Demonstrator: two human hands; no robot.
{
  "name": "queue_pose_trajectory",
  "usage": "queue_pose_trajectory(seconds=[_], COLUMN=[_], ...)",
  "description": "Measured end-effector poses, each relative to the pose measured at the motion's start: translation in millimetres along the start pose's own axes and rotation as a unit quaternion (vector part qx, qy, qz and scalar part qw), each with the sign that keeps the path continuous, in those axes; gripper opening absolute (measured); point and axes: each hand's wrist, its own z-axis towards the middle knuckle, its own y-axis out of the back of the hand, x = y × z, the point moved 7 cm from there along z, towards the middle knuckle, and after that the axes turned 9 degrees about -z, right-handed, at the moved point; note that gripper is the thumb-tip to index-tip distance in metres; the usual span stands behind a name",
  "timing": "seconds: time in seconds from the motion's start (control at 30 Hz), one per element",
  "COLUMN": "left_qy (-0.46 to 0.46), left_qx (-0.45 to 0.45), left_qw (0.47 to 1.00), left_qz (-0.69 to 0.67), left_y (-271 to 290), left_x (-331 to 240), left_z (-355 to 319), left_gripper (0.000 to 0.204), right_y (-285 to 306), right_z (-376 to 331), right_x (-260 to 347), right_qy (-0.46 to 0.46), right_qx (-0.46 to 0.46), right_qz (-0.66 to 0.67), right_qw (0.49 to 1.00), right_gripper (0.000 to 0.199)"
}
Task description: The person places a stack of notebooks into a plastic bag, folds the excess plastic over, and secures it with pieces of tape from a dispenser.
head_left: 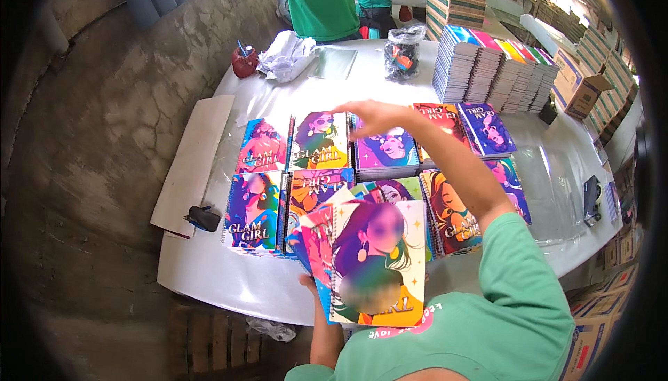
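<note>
Head view puts the fan of notebooks [379, 245] in front of you, on the near side of the notebook rows [376, 160] and overlapping their middle in the picture. These are spiral-bound, and the top one has a cream cover with a long-haired figure; pink and blue covers peek out at its left. Your left hand [307, 283] grips the fan from its left edge and below, most of the fingers hidden under it. Your right hand [379, 118] reaches across to the far side of the notebook rows, fingers loosely extended and grasping nothing; you cannot tell whether it touches a cover.

The notebook rows lie on the white table [202, 273]. Left of them is a black pouch-like object [203, 219] by a pale board [200, 151]; to their right sits a black object [591, 200]. Beyond them are a red round container [245, 62], crumpled white wrapping [287, 55], a clear plastic bag [403, 50] and, farther right, tall notebook stacks [490, 71]. A person in a green shirt [316, 2] stands past the table, beyond the notebook rows.
</note>
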Motion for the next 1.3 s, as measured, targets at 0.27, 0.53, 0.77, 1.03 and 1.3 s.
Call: queue_pose_trajectory(seconds=[0.27, 0.53, 0.77, 1.03, 1.3], left_qy=[0.031, 0.036, 0.012, -0.075, -0.064], left_qx=[-0.027, -0.023, -0.041, -0.109, -0.107], left_qw=[0.999, 0.999, 0.998, 0.990, 0.991], left_qz=[0.012, 0.019, 0.038, 0.052, 0.058], left_y=[11.7, 3.1, -5.7, 8.8, -14.9], left_x=[21.0, 43.0, 79.9, 146.7, 231.6], left_z=[-25.9, -12.2, -31.8, -90.5, -91.6], left_gripper=[0.082, 0.082, 0.082, 0.081, 0.081], right_y=[-98.2, -39.5, -26.4, -69.4, 24.7], right_z=[-103.9, -193.3, -194.1, -208.2, -296.0], right_x=[-56.3, 188.5, -10.3, -135.1, -65.3], right_qy=[-0.130, 0.029, -0.121, -0.140, 0.256], right_qx=[-0.190, -0.217, -0.254, -0.213, -0.195], right_qz=[-0.215, -0.327, -0.128, -0.063, 0.378], right_qw=[0.949, 0.919, 0.951, 0.965, 0.868], right_gripper=[0.057, 0.043, 0.062, 0.043, 0.025])
